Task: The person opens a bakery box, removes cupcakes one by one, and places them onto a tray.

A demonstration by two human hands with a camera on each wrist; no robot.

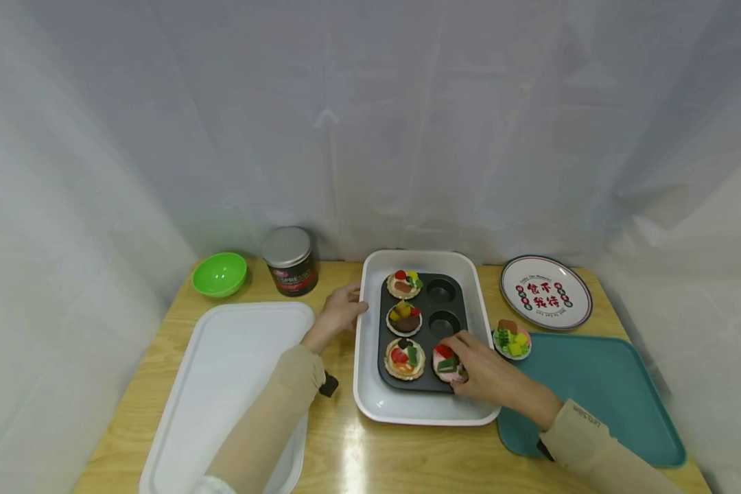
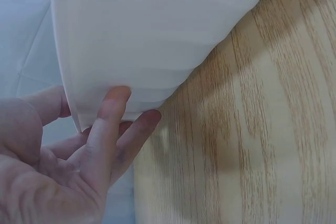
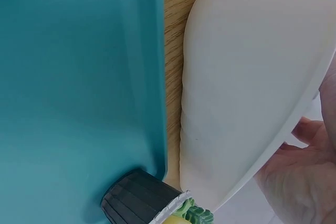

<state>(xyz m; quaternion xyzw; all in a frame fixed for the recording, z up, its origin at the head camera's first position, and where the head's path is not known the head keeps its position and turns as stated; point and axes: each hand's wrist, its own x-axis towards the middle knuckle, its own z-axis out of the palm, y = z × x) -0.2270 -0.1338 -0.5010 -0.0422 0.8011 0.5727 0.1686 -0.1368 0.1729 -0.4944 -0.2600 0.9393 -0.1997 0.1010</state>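
Fingers of my right hand curl down, pinching the pink tart directly beneath them in the muffin tin's near-right cup. My left hand, farther off, rests straight fingers against the white dish's left rim.

Beyond your left hand: round green plastic bowl, dark lidded tin. Past your right: printed round plate.
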